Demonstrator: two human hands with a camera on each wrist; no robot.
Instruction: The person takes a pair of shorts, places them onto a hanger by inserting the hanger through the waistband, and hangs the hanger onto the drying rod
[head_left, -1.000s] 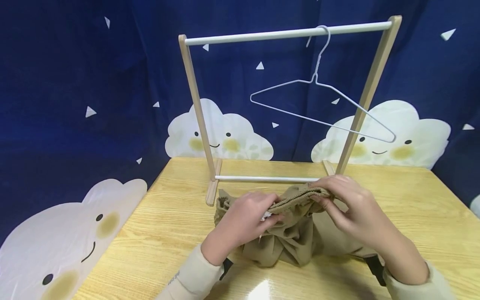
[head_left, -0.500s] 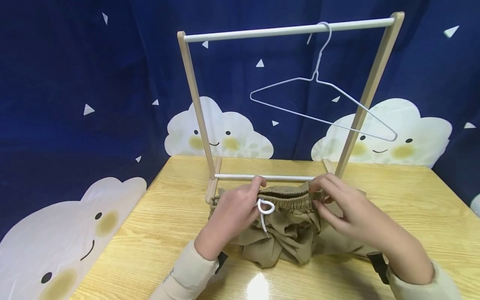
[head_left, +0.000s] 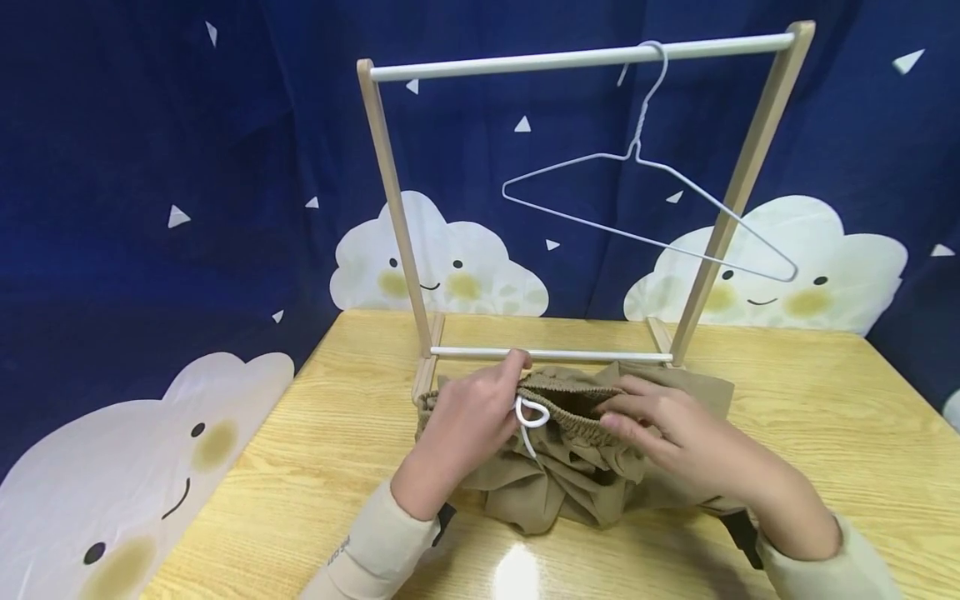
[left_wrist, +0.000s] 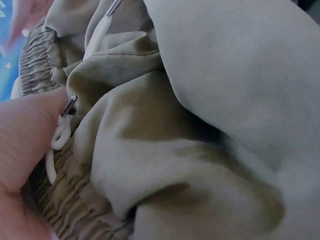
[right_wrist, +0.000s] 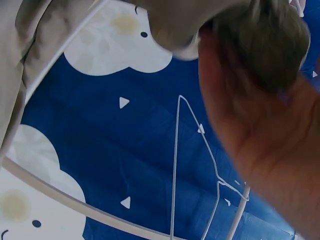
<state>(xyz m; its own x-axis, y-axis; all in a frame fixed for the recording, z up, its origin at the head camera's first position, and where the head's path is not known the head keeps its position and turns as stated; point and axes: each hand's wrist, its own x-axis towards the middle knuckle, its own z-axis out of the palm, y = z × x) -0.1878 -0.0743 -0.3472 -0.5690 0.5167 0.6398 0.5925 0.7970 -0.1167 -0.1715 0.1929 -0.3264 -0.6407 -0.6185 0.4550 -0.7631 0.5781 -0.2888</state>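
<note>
Khaki drawstring pants (head_left: 555,492) lie bunched on the table, their gathered waistband (head_left: 581,427) raised and gaping toward the top. My left hand (head_left: 472,412) grips the waistband beside the white drawstring (head_left: 532,417), which hangs in a loop. In the left wrist view, metal tips show on the cord (left_wrist: 61,132) close to the thumb. My right hand (head_left: 686,437) pinches the waistband's right part, with fingers reaching into the opening. Fabric hides some of those fingertips. In the right wrist view, dark khaki cloth (right_wrist: 270,45) bulges within the right hand's grasp.
Behind the pants stands a rack with wooden posts (head_left: 395,200) and a white top rail (head_left: 510,63). A white wire hanger (head_left: 585,223) hangs from that rail, right of centre. Wood-grain table (head_left: 810,400) surrounds the pants, with a blue cloud-print curtain (head_left: 247,142) behind.
The left hand shifted its grip slightly and the drawstring loop came into sight. The right hand moved left and lower along the waistband, and the opening now gapes wider.
</note>
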